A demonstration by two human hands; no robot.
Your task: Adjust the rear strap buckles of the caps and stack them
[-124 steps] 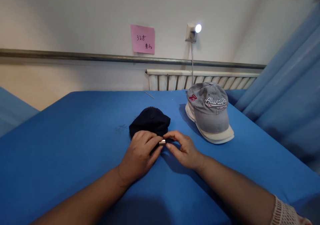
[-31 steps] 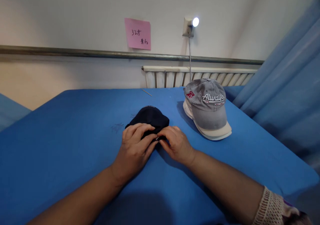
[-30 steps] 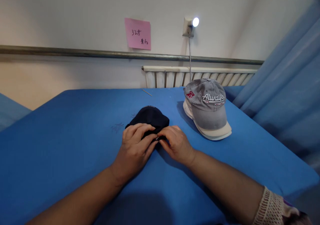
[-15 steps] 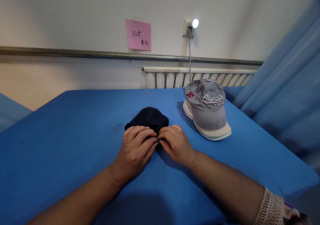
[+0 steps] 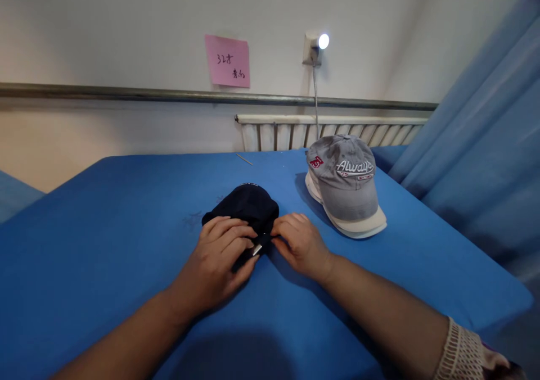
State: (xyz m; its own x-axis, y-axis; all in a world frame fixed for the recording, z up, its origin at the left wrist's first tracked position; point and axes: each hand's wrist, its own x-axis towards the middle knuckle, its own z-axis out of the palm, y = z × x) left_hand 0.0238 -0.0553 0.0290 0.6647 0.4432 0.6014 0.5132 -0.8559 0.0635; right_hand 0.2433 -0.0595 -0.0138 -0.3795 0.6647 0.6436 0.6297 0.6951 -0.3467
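Observation:
A black cap [image 5: 244,204] lies on the blue-covered table, its strap side turned toward me. A small metal buckle [image 5: 257,249] shows on the strap, close to my left fingertips. My left hand [image 5: 221,253] grips the cap's near edge from the left, fingers over the fabric and thumb below the buckle. From the right, my right hand [image 5: 301,245] pinches the dark strap [image 5: 265,239] between thumb and fingers. What lies under the left palm is hidden.
To the right stands a stack of caps, a grey one with a white brim [image 5: 348,180] on top. A thin stick [image 5: 243,159] lies near the table's [image 5: 105,239] far edge. Behind are a metal rail [image 5: 169,93] and a radiator [image 5: 291,135]; a blue curtain [image 5: 476,116] hangs at right.
My left fingers have drawn apart from the right hand, and the buckle and a length of strap now show between them. The view has shifted slightly.

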